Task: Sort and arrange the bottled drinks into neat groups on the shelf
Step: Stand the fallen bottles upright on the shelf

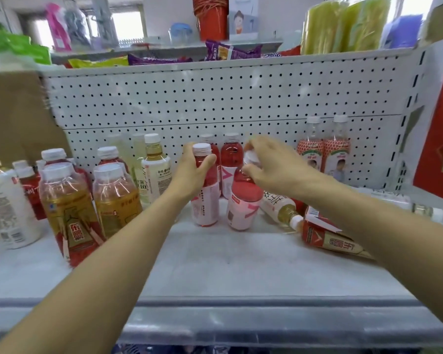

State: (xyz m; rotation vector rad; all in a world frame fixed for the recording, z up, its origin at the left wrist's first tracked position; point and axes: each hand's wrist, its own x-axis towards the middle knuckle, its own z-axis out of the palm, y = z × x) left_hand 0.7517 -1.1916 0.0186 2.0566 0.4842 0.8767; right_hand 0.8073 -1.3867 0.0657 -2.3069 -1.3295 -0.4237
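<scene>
Now | left hand [192,172] grips upright red bottle [205,198] | right hand [273,167] pinches cap of 2nd red bottle [243,205], just right, slightly tilted | matching pair [231,162] directly behind

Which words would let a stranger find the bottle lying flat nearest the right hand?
Find the grey shelf board below the white pegboard. Right of the upright red bottles with pink labels lies a clear plastic bottle of pale yellow tea. Its label is white; the other flat-lying bottle beside it wears red and gold.
</scene>
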